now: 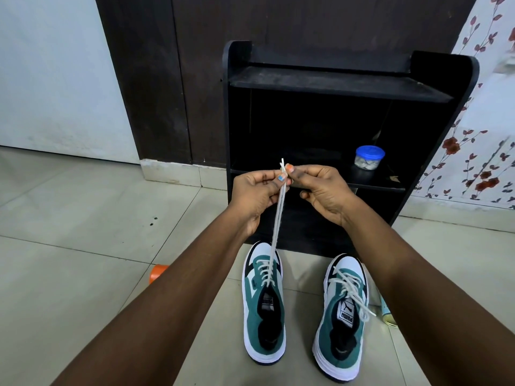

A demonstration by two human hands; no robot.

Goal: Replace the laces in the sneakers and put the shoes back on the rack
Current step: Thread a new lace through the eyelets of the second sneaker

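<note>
Sneakers stand side by side on the tiled floor (83, 218) in front of the black rack (348, 84), toes toward it: the left sneaker (263, 310) with its white lace (278, 218) drawn up taut, the right sneaker (341, 316) already laced, its ends lying loose over the tongue. Both are teal and white with black lining and white soles. The left hand (256, 196) and the right hand (323, 190) hold the two lace ends together above the left sneaker, fingers (289, 169) of each hand pinching them near the tips. To do this step well, I would match the tips so both ends come out the same length, pull just enough to snug the crossings without puckering the eyelets, then tie off. A small blue-lidded jar (368, 157) sits on the rack's lower shelf.
</note>
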